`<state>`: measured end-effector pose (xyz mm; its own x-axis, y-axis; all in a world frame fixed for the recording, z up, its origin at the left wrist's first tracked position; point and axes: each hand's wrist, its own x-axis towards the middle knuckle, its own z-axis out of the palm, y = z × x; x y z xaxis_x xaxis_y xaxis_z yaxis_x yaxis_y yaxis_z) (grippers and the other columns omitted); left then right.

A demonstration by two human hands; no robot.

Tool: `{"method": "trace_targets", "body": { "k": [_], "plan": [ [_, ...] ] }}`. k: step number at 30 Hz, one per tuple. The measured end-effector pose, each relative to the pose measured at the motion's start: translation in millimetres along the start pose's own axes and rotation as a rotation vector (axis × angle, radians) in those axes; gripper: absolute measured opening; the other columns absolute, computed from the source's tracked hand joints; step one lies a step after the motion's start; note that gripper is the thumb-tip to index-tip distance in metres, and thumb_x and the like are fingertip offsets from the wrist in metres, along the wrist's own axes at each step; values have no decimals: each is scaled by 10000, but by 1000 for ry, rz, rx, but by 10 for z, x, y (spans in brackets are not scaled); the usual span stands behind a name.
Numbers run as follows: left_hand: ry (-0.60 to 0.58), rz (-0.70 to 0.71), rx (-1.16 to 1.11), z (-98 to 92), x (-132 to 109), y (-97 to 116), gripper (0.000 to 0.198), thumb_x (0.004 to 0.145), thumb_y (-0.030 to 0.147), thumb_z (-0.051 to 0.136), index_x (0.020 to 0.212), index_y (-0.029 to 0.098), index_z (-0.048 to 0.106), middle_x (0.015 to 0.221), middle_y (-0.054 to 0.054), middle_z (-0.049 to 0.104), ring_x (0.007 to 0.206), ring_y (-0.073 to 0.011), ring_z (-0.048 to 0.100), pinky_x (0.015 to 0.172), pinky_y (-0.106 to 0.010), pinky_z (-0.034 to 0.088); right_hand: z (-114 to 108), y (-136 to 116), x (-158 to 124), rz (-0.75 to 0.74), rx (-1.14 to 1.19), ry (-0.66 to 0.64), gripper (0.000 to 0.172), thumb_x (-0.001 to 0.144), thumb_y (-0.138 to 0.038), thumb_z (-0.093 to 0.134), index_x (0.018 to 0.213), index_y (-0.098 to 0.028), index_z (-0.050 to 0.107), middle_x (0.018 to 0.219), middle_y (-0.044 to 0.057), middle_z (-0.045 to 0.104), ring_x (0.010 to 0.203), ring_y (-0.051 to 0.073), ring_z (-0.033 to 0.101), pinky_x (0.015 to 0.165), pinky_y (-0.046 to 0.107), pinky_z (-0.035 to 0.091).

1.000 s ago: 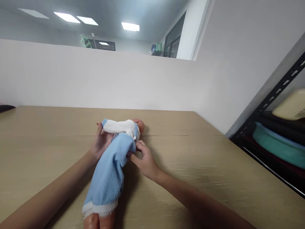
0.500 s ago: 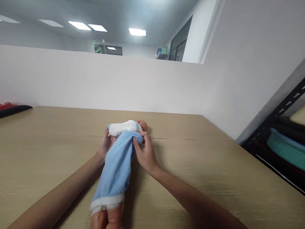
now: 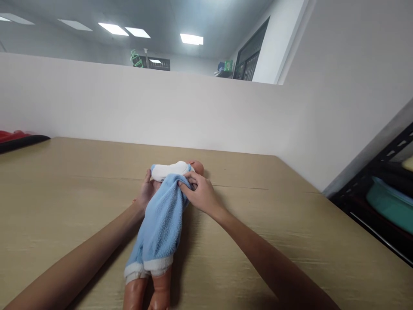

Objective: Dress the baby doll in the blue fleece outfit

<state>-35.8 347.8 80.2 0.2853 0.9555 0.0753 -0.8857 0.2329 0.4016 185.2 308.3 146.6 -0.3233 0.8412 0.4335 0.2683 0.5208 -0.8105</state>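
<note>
A doll (image 3: 161, 292) lies on the wooden table, its head away from me and its bare legs toward me. It wears a fluffy blue garment (image 3: 163, 219) with white cuffs and a white top (image 3: 171, 170) with blue trim. My right hand (image 3: 201, 191) pinches the upper edge of the blue garment near the doll's shoulder. My left hand (image 3: 148, 191) is at the doll's left side, palm up with the thumb raised, its fingers partly hidden beneath the white sleeve and blue cloth.
The wooden table (image 3: 258, 241) ends at a white partition wall (image 3: 161, 103). A black shelf at the right holds a teal container (image 3: 390, 204). At the far left is a black-edged object with red material (image 3: 14, 135).
The view has shifted slightly. My right hand has moved a little along the garment's top edge, and the doll's two legs show farther apart below the cuffs.
</note>
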Motion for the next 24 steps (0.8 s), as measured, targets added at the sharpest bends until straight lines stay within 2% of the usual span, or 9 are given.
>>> {"method": "trace_targets", "body": {
  "k": [2, 4, 6, 9, 12, 15, 17, 21, 24],
  "plan": [
    [-13, -3, -5, -8, -5, 7, 733, 1111, 596, 252, 1636, 106, 398, 1243, -191, 798, 1140, -356, 774, 1109, -499, 532, 33, -16, -68, -41, -20, 115, 170, 883, -379, 718, 956, -236, 661, 890, 24, 684, 836, 210, 656, 772, 339, 519],
    [-18, 2, -9, -1, -11, 9, 726, 1113, 593, 264, 1633, 106, 402, 1251, -189, 794, 1151, -351, 768, 1118, -494, 525, 96, 13, -208, -67, 30, 255, 249, 871, -378, 737, 1041, -242, 616, 1038, 54, 655, 931, 217, 643, 861, 363, 536],
    [-8, 22, -13, 13, -17, 6, 706, 1117, 578, 280, 1634, 114, 400, 1258, -179, 793, 1150, -339, 768, 1124, -482, 522, 176, 95, -389, -34, 137, 314, 353, 882, -396, 747, 1129, -255, 538, 1103, 58, 632, 968, 212, 642, 918, 379, 542],
    [17, 46, -6, 29, -25, 3, 699, 1120, 572, 280, 1642, 120, 389, 1264, -171, 791, 1143, -331, 768, 1134, -477, 515, 280, 277, -611, 106, 289, 228, 449, 884, -439, 765, 1196, -263, 493, 1115, 57, 655, 994, 219, 658, 954, 397, 544],
    [27, 49, 4, 39, -34, 5, 713, 1118, 583, 267, 1652, 121, 367, 1246, -168, 795, 1150, -334, 766, 1161, -496, 492, 317, 434, -669, 196, 398, 115, 492, 889, -491, 759, 1260, -251, 541, 1132, 69, 669, 999, 229, 659, 954, 399, 546],
    [27, 24, 9, 62, -46, 4, 714, 1119, 581, 256, 1658, 123, 352, 1241, -165, 797, 1163, -334, 762, 1183, -506, 472, 299, 508, -622, 117, 374, 60, 316, 915, -501, 723, 1069, -231, 664, 1092, 64, 631, 1022, 234, 634, 981, 386, 527],
    [37, 11, 22, 91, -55, -2, 720, 1120, 585, 246, 1661, 121, 346, 1248, -166, 795, 1163, -329, 763, 1176, -494, 480, 281, 519, -585, 67, 369, 59, 282, 938, -508, 694, 992, -232, 681, 1073, 57, 625, 1065, 239, 617, 1011, 380, 510],
    [62, 31, 48, 187, -88, -3, 737, 1117, 611, 247, 1647, 114, 368, 1251, -164, 795, 1159, -309, 763, 1139, -462, 513, 244, 496, -516, 78, 497, 41, 334, 983, -553, 631, 1133, -255, 642, 1111, 40, 699, 1103, 230, 640, 1043, 381, 513],
    [33, 79, 51, 284, -142, -4, 677, 1097, 607, 398, 1596, 152, 460, 1277, -132, 787, 1172, -283, 750, 1124, -417, 525, 194, 473, -445, 55, 472, 54, 375, 981, -581, 623, 1174, -259, 619, 1144, 40, 716, 1091, 225, 661, 1023, 367, 530]
  ]
}}
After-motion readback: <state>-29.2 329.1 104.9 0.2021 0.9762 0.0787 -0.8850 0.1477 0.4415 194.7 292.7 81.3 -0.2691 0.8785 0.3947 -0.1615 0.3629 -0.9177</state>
